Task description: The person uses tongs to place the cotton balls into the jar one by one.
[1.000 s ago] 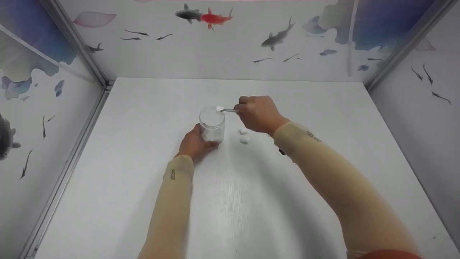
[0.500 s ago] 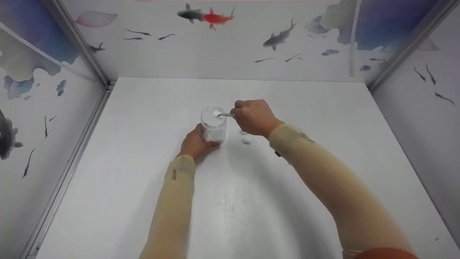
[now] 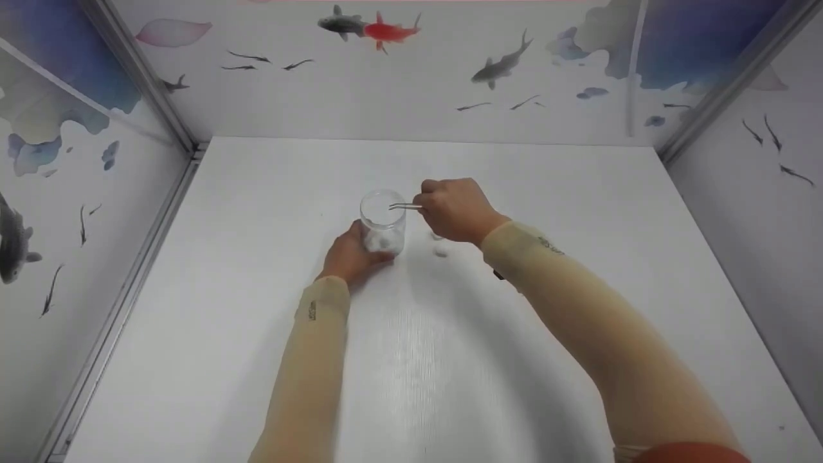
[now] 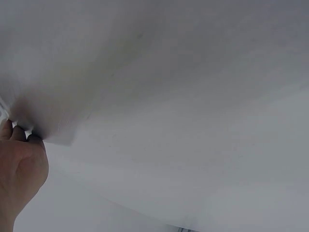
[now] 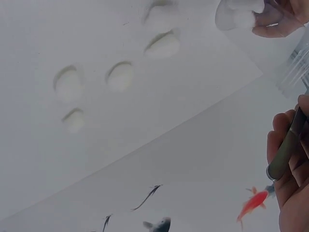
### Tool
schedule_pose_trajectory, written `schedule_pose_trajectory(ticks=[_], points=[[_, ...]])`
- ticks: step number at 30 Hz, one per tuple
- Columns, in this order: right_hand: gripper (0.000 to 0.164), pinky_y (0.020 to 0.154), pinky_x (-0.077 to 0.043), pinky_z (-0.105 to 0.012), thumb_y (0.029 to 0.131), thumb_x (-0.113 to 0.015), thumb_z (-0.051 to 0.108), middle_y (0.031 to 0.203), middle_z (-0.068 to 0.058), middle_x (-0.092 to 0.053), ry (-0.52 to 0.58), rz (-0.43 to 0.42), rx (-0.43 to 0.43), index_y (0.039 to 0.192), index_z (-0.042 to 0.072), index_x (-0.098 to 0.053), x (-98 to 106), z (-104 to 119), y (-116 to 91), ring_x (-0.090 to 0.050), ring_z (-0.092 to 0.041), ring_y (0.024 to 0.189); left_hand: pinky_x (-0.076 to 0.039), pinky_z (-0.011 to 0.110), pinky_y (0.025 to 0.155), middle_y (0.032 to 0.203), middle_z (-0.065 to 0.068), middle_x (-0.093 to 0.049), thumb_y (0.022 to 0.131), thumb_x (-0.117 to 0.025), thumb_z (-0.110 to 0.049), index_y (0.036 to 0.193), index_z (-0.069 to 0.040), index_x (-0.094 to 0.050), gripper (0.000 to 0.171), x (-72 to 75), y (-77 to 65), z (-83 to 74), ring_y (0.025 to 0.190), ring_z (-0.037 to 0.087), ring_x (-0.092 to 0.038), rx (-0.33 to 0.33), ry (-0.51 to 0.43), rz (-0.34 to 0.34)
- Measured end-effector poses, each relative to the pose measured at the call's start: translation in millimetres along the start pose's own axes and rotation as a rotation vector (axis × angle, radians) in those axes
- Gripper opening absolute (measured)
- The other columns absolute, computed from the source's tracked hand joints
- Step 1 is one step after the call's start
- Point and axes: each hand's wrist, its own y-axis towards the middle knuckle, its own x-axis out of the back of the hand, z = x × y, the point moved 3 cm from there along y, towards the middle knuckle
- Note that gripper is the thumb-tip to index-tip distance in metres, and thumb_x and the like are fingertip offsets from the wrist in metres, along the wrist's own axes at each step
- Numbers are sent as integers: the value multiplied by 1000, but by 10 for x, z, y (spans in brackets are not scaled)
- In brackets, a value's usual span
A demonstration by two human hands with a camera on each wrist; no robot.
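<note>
A clear jar (image 3: pixel 393 225) stands on the white table with white cotton balls (image 3: pixel 383 242) in its lower part. Around its side, near the base, my left hand (image 3: pixel 347 258) grips it. My right hand (image 3: pixel 458 209) holds metal tweezers (image 3: pixel 407 206), whose bare tips are over the jar's mouth. The right wrist view shows the handle end of the tweezers (image 5: pixel 286 152) in the fingers. Several loose cotton balls (image 5: pixel 120 77) lie on the table; in the head view, one cotton ball (image 3: pixel 440 252) shows beside the jar and others are hidden by my right hand.
The white table (image 3: pixel 411 360) meets a back wall (image 3: pixel 411 109) printed with fish. Printed side walls with metal corner rails (image 3: pixel 144 77) enclose the table left and right.
The tweezers moved inward over the jar's mouth with a cotton ball at their tips. That ball has left the tips, and cotton shows more clearly inside the jar. The left hand stays put.
</note>
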Motion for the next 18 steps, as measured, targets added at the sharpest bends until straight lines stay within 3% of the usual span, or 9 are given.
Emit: schedule_pose_trajectory(ticks=[9,18], points=[[13,56,-57,-36,92,-66,7,83,-6,-66,-18,-18,-24,98,7,-78,153,-180,-148,-64,-20,65,-30,41,117,148,8,-50,73,-87,-49,151,-12,-37,99,-3,7,-21,138,26,-42,-28,24,-17],[13,49,-54,-39,89,-66,2,77,-6,-63,-18,-40,-103,94,6,-78,212,-603,-626,-62,-22,60,-31,42,116,148,12,-49,75,-86,-46,152,-7,-35,100,12,-5,-8,138,29,-43,-44,38,-15]])
